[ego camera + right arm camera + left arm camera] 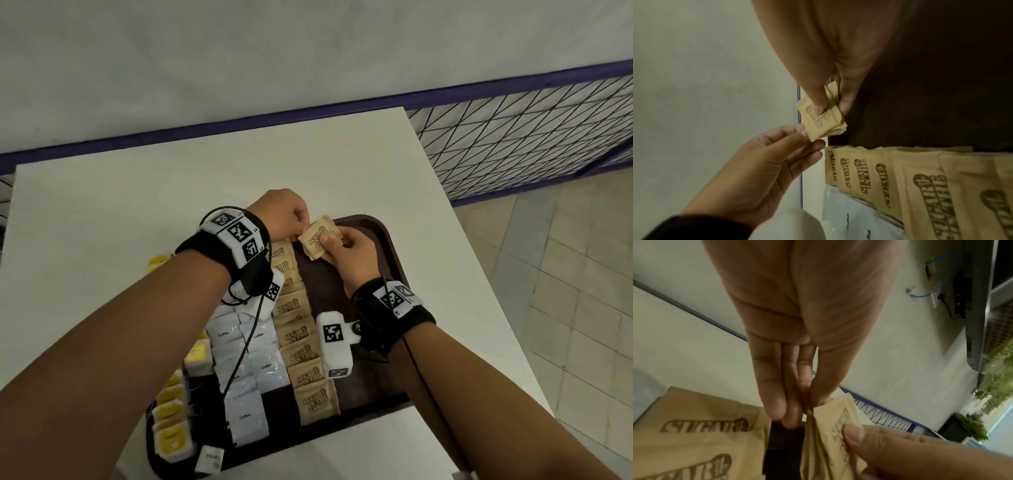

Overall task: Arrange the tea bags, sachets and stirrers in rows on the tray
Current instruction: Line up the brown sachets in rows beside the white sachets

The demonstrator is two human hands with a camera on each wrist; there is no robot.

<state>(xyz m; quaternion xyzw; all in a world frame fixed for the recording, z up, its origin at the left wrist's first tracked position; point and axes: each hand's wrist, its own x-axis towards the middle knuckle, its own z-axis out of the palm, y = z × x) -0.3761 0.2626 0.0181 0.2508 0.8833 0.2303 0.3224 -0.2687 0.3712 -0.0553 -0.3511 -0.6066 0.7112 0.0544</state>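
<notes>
Rows of yellow tea bags (170,435), white coffee sachets (245,416) and brown sugar sachets (301,358) already fill the tray (383,240)'s left half; no stirrers are visible. Your right hand (352,255) grips a sugar sachet stack (317,240); your left hand (286,214) pinches its corner. Tray rests on a white table (137,192) beside a wall.

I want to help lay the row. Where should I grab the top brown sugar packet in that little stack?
Probably pinch the top sugar packet at its free left edge, coming from the left: the right hand covers the stack's right side, and the left hand already has its grip there.
</notes>
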